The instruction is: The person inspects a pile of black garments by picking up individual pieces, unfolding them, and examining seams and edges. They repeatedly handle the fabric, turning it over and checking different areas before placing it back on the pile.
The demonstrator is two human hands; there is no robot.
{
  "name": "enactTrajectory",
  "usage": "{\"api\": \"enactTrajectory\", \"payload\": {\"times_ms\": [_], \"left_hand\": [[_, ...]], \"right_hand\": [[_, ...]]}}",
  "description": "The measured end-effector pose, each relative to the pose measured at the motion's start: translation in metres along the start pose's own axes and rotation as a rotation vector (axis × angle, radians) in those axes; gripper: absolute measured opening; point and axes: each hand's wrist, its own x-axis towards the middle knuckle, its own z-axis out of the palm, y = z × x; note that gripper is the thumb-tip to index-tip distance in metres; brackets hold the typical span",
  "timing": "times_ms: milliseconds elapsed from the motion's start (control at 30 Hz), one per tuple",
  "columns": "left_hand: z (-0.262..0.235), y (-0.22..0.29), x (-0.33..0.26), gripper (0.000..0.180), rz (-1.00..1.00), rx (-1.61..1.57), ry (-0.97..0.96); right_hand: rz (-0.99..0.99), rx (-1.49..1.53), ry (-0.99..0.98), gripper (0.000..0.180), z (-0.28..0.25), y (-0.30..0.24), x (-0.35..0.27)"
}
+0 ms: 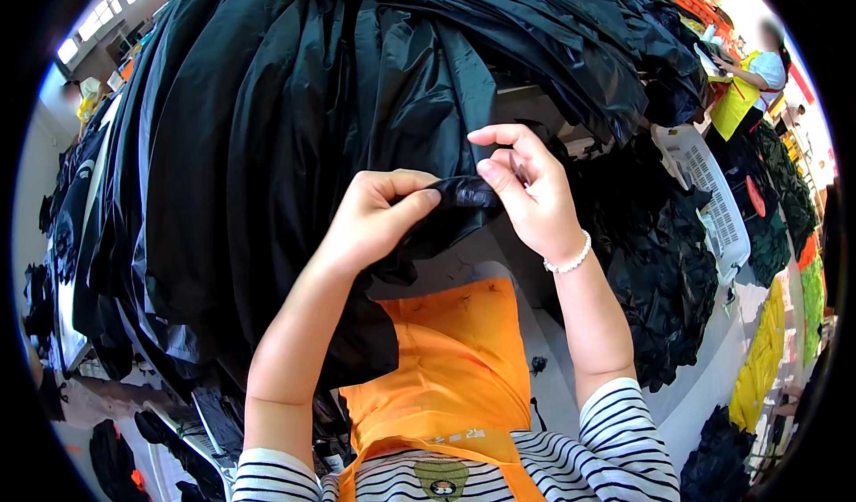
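Note:
A large heap of black shiny fabric [294,101] hangs in long folds in front of me. My left hand [374,212] is closed in a pinch on a gathered edge of black fabric [468,192]. That edge stretches rightward from my left thumb toward my right hand [539,199]. The right fingers are curled, with the thumb close to the fabric edge and the index finger raised over it. Between these fingers shows a small thin dark object [519,168], too small to make out. A white beaded bracelet [571,257] circles my right wrist.
My orange apron [446,350] lies below my hands. To the right are a pile of black fabric pieces [655,297] and a white plastic basket [713,199]. Yellow cloth [758,359] lies farther right. One person [753,78] stands at the far right, another [87,96] at the far left.

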Motion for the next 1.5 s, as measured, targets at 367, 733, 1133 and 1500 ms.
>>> {"api": "enactTrajectory", "payload": {"times_ms": [367,733,1133,1500], "left_hand": [[-0.011,0.0,0.005,0.017,-0.083,-0.317,0.099],[-0.016,0.016,0.004,0.017,0.095,0.454,0.267],[0.004,0.037,0.019,0.029,0.126,0.184,-0.029],[0.015,0.032,0.027,0.012,0.152,0.223,-0.066]], "right_hand": [[-0.022,-0.124,0.252,0.017,-0.021,0.017,-0.003],[-0.076,-0.226,0.106,0.01,-0.017,-0.005,-0.018],[-0.229,-0.575,0.249,0.026,0.001,-0.025,-0.009],[-0.454,-0.656,0.128,0.02,-0.003,-0.011,-0.007]]}}
